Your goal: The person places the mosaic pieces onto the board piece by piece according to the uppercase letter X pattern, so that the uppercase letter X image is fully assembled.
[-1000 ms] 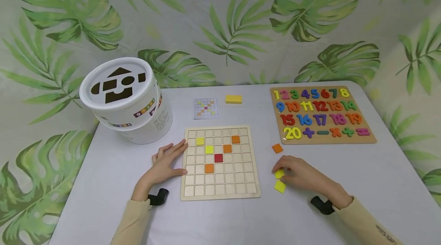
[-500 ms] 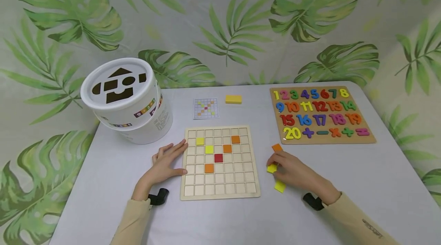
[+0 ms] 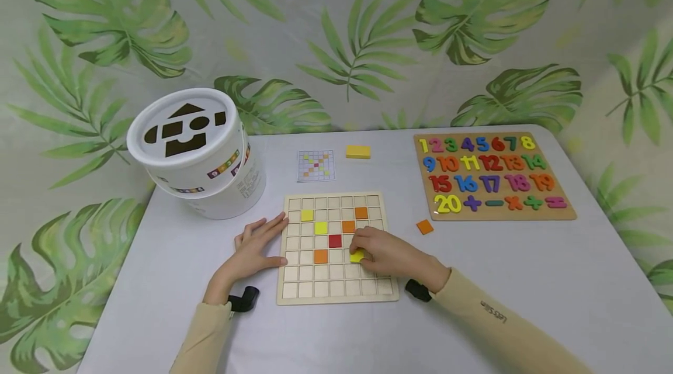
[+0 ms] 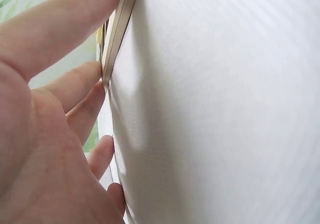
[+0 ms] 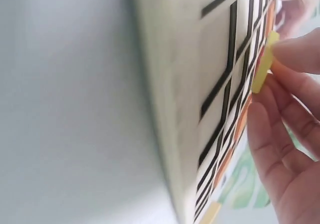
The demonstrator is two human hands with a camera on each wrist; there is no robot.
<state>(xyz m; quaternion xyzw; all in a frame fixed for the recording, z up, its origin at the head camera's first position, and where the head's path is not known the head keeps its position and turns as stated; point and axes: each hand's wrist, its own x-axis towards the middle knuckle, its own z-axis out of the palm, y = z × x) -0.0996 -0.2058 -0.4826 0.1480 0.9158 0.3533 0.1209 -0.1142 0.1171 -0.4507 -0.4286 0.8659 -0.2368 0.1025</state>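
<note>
Pinching a yellow tile [image 3: 357,256] between thumb and fingertips, the right hand [image 3: 386,256] is hovering low over the grid board [image 3: 336,299], just right of the red tile [image 3: 335,241] and one row nearer. The right wrist view is showing that tile [image 5: 262,64] tilted on edge against the grid lines rather than lying flat, so the likeliest slip is a corner catching on a cell wall; the piece could be sitting crooked across two cells or popping out when the fingers let go. Reaching across the near right part of the board, the forearm is passing close above the cells, and a dragging sleeve could be nudging the board. Whether the chosen cell is matching the pattern card [image 3: 315,165] cannot be told from here; a wrong cell would be the other risk.

The left hand [image 3: 256,248] is lying flat and relaxed on the bench [image 3: 526,280], holding nothing, fingers spread with their tips pressing the board's left edge, thumb touching it nearer. If that bracing is easing off, the board could be sliding under the right hand's push.

An orange tile [image 3: 424,227] is lying loose on the bench right of the board. Farther off, a yellow block [image 3: 358,152] is resting beside the card, a white bucket [image 3: 200,155] is standing at the far left, and a number puzzle [image 3: 493,175] is lying at the far right.
</note>
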